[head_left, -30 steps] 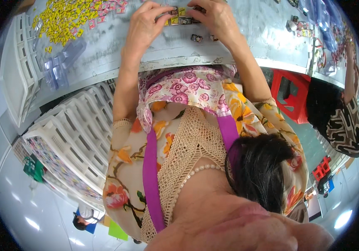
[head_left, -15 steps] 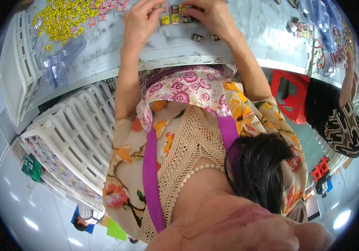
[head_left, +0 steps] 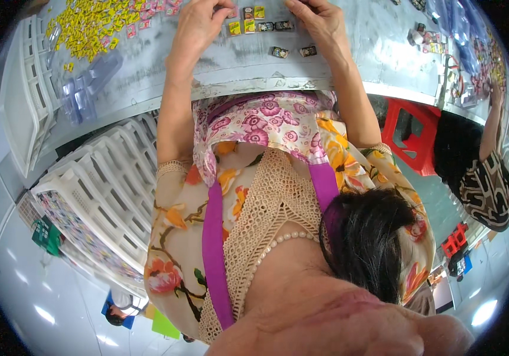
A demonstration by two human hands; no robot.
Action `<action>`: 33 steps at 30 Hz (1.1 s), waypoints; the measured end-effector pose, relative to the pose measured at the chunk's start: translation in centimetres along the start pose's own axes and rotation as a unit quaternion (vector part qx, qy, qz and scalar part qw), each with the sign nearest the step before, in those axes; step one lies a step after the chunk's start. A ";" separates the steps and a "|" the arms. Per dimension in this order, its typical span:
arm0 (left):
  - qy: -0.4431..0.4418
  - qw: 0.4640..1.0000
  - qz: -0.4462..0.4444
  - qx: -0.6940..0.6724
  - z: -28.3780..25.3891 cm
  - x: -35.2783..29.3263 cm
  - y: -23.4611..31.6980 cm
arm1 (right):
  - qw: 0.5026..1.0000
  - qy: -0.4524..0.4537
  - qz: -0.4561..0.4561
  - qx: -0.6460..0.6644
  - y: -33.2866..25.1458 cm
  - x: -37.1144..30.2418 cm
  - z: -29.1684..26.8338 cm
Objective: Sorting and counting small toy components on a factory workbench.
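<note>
Left hand (head_left: pixel 198 24) and right hand (head_left: pixel 320 18) on small packets (head_left: pixel 260 26), grips unclear, white crates (head_left: pixel 100 196) beside

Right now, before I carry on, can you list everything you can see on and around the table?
Grey worktable: one, across the top.
Small square yellow and dark packets: about seven, in rows between the hands.
Heap of small yellow and pink packets: many, table's upper left.
Clear plastic trays: a few, below the heap.
White slatted plastic crates: several, stacked at left beside the table.
Red plastic stool: one, under the table at right.
Co-worker in a black patterned top: one, far right, arm up at the table.
Left hand: fingers at the packets' left end.
Right hand: fingers at the packets' right end.
</note>
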State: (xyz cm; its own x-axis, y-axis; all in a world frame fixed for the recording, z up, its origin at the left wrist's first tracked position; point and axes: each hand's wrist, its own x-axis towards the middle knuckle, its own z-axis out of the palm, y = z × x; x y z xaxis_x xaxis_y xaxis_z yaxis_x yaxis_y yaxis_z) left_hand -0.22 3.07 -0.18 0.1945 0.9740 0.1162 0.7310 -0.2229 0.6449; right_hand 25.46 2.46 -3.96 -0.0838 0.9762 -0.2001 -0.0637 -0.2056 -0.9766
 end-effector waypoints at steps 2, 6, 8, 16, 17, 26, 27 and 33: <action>-0.017 1.000 -0.003 -0.024 0.0 0.0 -0.1 | 1.000 -0.006 0.008 -0.014 0.3 0.2 -0.1; -0.008 0.993 -0.085 -0.086 0.2 0.0 -0.3 | 1.000 -0.005 0.006 -0.011 -0.2 0.1 0.3; -0.010 0.978 -0.153 -0.140 0.0 0.1 0.5 | 1.000 -0.007 0.009 -0.004 0.1 0.1 0.0; -0.048 0.996 0.064 0.041 -1.6 0.3 1.0 | 1.000 -0.010 0.014 -0.010 -0.5 -0.2 0.1; -0.032 0.984 0.151 0.090 -1.8 0.4 0.7 | 1.000 -0.009 0.021 -0.014 -0.6 -0.2 0.2; -0.199 0.961 -0.135 -0.134 -3.1 1.6 0.8 | 0.999 0.001 0.012 -0.030 0.1 -0.1 0.1; -0.197 0.962 -0.136 -0.133 -3.1 1.5 0.7 | 0.999 0.003 0.010 -0.031 0.0 -0.1 0.1; -0.115 0.980 -0.087 -0.139 -1.9 0.1 -1.0 | 0.996 0.045 -0.025 -0.066 0.2 0.0 -0.2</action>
State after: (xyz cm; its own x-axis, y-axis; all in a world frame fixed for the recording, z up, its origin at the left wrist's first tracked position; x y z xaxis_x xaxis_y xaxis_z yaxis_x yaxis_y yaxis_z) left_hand -2.20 3.51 0.62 0.2478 0.9544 -0.1662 0.5663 -0.0035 0.8242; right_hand 25.62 2.42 -4.14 0.0061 0.9886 -0.1507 0.0662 -0.1508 -0.9864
